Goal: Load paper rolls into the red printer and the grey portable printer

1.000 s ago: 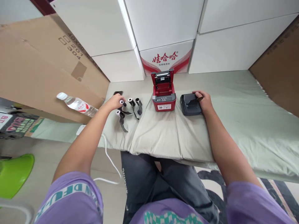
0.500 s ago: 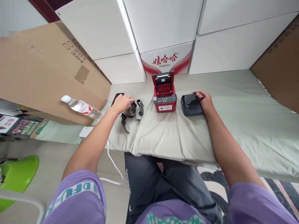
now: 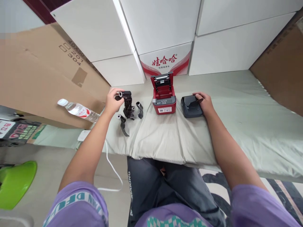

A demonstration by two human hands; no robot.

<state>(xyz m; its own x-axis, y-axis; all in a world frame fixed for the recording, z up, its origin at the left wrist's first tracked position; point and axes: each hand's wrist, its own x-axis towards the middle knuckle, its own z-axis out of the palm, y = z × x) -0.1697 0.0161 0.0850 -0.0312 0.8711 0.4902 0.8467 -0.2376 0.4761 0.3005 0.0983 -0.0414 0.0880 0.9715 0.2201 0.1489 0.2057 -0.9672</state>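
head view, left hand: left hand [image 3: 111, 101] lifted just above the bed, fingers pinching one end of a black ribbon roll [image 3: 125, 94], its white core end showing by the fingertips; a loose dark tail of ribbon hangs from it down toward the bed
head view, right hand: right hand [image 3: 204, 101] lies on the right edge of the black label printer [image 3: 191, 106], fingers curled over its top, thumb on the lid; pressing or just resting, cannot tell
head view, other rolls: two more ribbon rolls [image 3: 139, 107] lie on the sheet below the held one, tails trailing, one touching the hanging tail
head view, red printer: red label printer [image 3: 163, 99] stands between the rolls and the black printer, lid tipped up and open, bay facing the camera
head view, handling: roll looks light, with a stiff core; the film looks thin, soft and easy to crease or snag, so hold by the core ends, not the tail
head view, surface: bed [image 3: 236, 104] with pale green sheet, soft and rumpled, things may tilt on it
head view, edges: stacked white boxes [image 3: 165, 28] close behind the printers; brown cardboard [image 3: 42, 75] and a lying water bottle [image 3: 78, 110] crowd the left
head view, open room: bare sheet to the right of the black printer and in front of both printers, near the lap
head view, floor: white cable [image 3: 111, 167] drops off the bed edge; green stool [image 3: 16, 179] far left
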